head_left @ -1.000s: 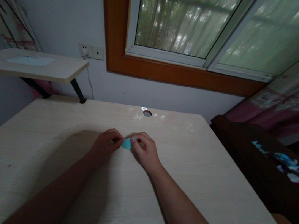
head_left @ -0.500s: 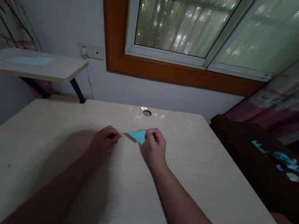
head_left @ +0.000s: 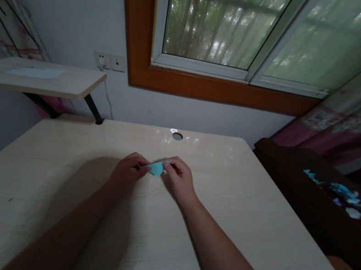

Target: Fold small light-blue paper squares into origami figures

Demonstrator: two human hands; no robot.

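A small folded piece of turquoise paper (head_left: 157, 168) is held between my two hands, just above or on the pale wooden desk (head_left: 154, 242). My left hand (head_left: 129, 170) pinches its left end between thumb and fingers. At its right end, my right hand (head_left: 181, 178) grips the upper corner with thumb and fingertips. Both ends of the paper are hidden behind the fingers; its middle and a lower point show.
A raised shelf (head_left: 80, 89) on black legs stands at the desk's back left, with a pale sheet (head_left: 36, 72) on it. Near the back edge is a round cable hole (head_left: 177, 136). A dark wooden piece of furniture (head_left: 283, 185) holding assorted items stands at right.
My right hand has brought the paper left and slightly down. My left hand, apart from it before, now pinches its left end.
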